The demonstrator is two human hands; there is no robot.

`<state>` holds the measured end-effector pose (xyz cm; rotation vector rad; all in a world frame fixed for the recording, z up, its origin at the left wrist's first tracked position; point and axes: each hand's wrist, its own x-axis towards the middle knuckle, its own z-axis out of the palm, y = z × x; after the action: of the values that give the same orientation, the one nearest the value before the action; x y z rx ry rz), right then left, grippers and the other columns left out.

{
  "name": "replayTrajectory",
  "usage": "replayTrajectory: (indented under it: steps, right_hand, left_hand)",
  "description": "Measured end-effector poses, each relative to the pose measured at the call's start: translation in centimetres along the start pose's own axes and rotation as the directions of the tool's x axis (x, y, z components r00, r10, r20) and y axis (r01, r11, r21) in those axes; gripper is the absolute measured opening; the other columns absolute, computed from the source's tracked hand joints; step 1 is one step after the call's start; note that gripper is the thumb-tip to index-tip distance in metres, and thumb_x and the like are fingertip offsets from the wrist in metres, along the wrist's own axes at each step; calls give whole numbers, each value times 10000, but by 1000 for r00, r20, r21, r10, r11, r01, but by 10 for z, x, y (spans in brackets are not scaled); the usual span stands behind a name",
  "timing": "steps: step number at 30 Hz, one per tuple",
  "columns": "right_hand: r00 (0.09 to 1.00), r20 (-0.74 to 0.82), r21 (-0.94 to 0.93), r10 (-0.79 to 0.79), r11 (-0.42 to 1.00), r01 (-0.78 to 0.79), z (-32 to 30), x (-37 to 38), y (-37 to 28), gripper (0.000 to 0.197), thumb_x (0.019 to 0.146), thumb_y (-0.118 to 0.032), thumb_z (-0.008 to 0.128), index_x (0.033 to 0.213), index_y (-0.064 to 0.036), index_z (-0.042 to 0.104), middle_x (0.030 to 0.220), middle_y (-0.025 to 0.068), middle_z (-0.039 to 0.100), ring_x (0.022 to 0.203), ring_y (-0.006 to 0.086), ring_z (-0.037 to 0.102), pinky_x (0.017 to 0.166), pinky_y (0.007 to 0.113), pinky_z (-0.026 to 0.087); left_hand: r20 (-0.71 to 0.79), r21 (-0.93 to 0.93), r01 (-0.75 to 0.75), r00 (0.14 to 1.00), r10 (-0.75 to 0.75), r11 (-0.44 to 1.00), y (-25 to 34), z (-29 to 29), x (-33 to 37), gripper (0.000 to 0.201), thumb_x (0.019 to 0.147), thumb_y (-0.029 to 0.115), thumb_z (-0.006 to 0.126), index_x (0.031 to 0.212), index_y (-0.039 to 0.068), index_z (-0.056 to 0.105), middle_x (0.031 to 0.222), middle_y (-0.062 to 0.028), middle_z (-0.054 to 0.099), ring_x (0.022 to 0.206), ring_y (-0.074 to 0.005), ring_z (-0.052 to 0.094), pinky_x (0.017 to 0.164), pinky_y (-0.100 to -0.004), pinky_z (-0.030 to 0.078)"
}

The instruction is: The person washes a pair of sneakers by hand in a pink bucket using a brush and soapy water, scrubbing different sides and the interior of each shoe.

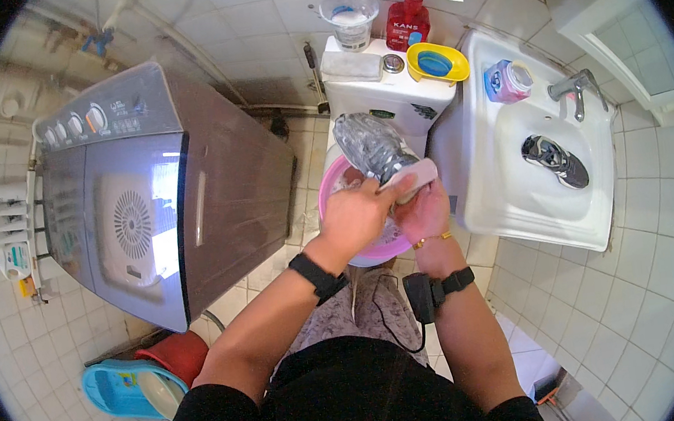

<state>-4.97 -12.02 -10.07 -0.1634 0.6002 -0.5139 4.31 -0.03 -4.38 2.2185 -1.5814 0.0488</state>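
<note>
What looks like a wet grey and black shoe [367, 141] is tilted over a pink basin [386, 250], its far end toward the toilet. My left hand [357, 218] is closed on its near end, thumb stretched across a pale, flat piece [418, 181]. My right hand [425, 213] grips the same end from below and the right. I cannot tell whether the pale piece belongs to the shoe. Suds and water show in the basin, partly hidden behind my hands. A black and grey shoe [554, 161] lies in the white sink [508, 192] to the right.
Left stands a washing machine [226, 173]; below it are a blue tub [105, 389] and a red basin [183, 351]. On the toilet tank [366, 96] sit a red pump bottle [407, 18], a clear tub [352, 35] and a yellow soap dish [453, 68]. The faucet [577, 93] overhangs the sink.
</note>
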Motion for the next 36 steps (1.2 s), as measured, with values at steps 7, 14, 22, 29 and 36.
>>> replayTrajectory:
  steps: [7,14,22,29,36]
  right_hand:
    - [989,-137,-24,61,998,-64,5,-6,-2,413,1067,-339,388,1307,-37,533,1277,118,610,1140,278,610,999,441,489]
    - [993,-117,-4,3,1000,-3,4,-4,14,339,1063,-286,442,1240,-40,594,1152,102,686,1049,256,667,922,409,542]
    - [978,-179,-1,-102,995,104,-9,10,-6,163,1023,-192,530,936,-75,603,821,7,611,783,151,603,714,315,509]
    - [986,-161,-87,-45,996,31,13,3,-6,99,989,-75,554,1034,-13,615,1046,96,691,989,199,675,964,357,542]
    - [973,-182,-58,-140,990,132,1,2,-4,224,901,7,646,1118,-21,599,1045,74,680,869,177,658,818,313,562]
  left_hand:
    - [-5,-138,91,996,-93,986,-3,5,-13,459,853,149,627,1284,300,673,660,-61,573,530,-274,617,466,-399,489]
    - [-84,-97,95,991,-104,991,-2,-5,-9,485,876,154,644,1338,304,639,655,-64,523,530,-281,585,474,-395,490]
    - [20,-47,-13,1000,14,999,-36,-24,-46,485,888,138,648,1359,256,633,638,-56,494,488,-229,546,451,-371,472]
    - [-99,-137,17,995,-30,990,-14,1,-28,572,804,150,691,1352,299,625,672,-39,504,527,-229,582,463,-376,479]
    - [-43,-163,63,997,-71,985,-15,-20,-21,499,895,133,627,1371,281,621,668,-77,508,545,-276,580,496,-394,497]
